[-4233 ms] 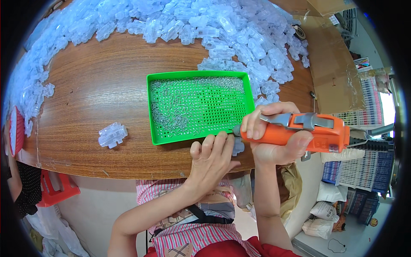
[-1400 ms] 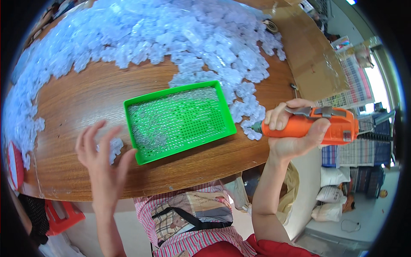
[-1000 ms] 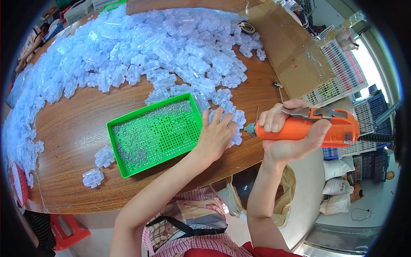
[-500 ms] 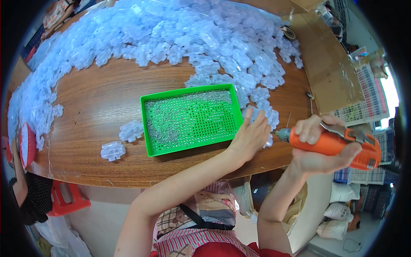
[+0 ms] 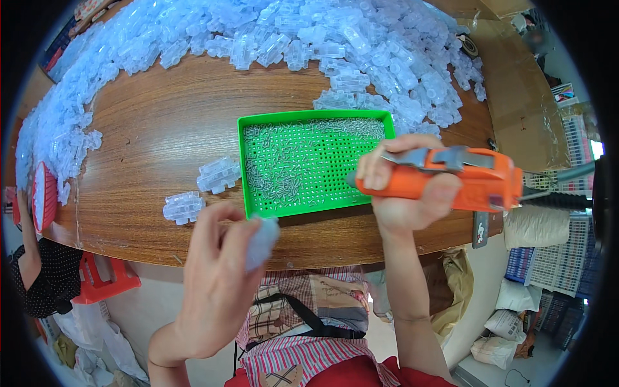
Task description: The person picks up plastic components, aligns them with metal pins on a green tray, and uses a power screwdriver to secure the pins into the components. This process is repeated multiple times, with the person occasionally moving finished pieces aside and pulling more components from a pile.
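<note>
My left hand (image 5: 216,277) pinches a clear plastic part (image 5: 262,244), smeared by motion, just off the near side of a green perforated tray (image 5: 303,210). Many small metal screws (image 5: 277,187) lie in that tray, thickest along its left and far sides. My right hand (image 5: 412,193) is wrapped round an orange electric screwdriver (image 5: 474,177) with a metal lever. Its nose points left, over the tray's right side. Left of the tray rest two clear plastic parts, one (image 5: 219,175) close to its wall and the other (image 5: 184,208) nearer the table edge.
A large heap of clear plastic parts (image 5: 258,26) curves round the far side of the wooden table (image 5: 148,129). Cardboard (image 5: 525,97) walls the right side. At the left stand a pink basket (image 5: 44,197), another person's arm (image 5: 29,232) and a red stool (image 5: 106,280).
My left hand has gone from the parts right of the tray to its near left, now holding a clear part. The screwdriver has moved left with my right hand. The view has shifted.
</note>
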Action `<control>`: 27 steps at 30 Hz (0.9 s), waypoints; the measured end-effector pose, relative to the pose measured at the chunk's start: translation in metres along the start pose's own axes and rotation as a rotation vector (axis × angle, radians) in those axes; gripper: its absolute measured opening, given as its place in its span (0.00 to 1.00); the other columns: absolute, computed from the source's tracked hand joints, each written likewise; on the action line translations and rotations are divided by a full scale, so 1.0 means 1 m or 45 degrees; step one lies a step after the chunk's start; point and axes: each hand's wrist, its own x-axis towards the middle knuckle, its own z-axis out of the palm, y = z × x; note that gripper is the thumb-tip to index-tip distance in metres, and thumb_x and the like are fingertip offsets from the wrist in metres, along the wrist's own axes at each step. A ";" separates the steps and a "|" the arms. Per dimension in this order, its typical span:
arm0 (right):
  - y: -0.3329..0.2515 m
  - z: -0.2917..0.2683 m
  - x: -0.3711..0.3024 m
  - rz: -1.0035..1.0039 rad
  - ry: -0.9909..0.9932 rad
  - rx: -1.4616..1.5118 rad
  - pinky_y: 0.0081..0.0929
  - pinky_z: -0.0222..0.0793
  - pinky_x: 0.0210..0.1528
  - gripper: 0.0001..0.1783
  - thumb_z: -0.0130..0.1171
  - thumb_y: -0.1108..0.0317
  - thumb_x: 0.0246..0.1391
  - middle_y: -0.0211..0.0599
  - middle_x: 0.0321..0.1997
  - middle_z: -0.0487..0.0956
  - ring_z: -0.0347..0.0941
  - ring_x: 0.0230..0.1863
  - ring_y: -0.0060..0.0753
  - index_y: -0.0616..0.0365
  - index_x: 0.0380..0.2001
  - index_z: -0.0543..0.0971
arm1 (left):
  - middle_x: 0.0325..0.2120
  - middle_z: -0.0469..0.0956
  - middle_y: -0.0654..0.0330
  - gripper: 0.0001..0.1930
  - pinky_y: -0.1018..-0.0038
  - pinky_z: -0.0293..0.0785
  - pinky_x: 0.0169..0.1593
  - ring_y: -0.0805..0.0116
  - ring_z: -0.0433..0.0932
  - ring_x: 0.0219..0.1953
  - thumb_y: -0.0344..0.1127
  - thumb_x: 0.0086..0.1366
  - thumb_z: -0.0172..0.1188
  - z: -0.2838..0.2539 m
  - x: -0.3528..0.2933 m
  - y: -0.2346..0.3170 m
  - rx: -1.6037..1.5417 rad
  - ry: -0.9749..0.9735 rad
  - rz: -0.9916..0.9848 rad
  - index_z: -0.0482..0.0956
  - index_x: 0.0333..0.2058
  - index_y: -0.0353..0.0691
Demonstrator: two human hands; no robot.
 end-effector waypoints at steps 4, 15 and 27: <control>0.023 0.013 0.002 -0.013 -0.081 -0.017 0.26 0.62 0.23 0.43 0.46 0.24 0.52 0.31 0.16 0.66 0.63 0.18 0.24 0.62 0.38 0.69 | 0.43 0.70 0.50 0.18 0.65 0.74 0.42 0.55 0.75 0.42 0.17 0.51 0.56 0.000 0.004 0.000 0.388 0.108 0.011 0.74 0.44 0.29; 0.034 0.015 0.005 0.005 -0.056 -0.073 0.25 0.60 0.21 0.41 0.45 0.27 0.55 0.31 0.15 0.65 0.62 0.17 0.25 0.62 0.37 0.69 | 0.31 0.69 0.60 0.08 0.74 0.64 0.31 0.70 0.69 0.31 0.29 0.52 0.58 0.034 0.027 0.008 0.845 0.226 0.181 0.74 0.33 0.37; 0.035 0.015 0.003 0.055 -0.082 0.012 0.25 0.62 0.22 0.40 0.48 0.27 0.54 0.32 0.16 0.67 0.63 0.18 0.25 0.61 0.37 0.69 | 0.43 0.72 0.56 0.27 0.62 0.67 0.53 0.54 0.71 0.49 0.25 0.50 0.58 0.045 0.035 -0.011 0.160 -0.064 0.470 0.72 0.53 0.36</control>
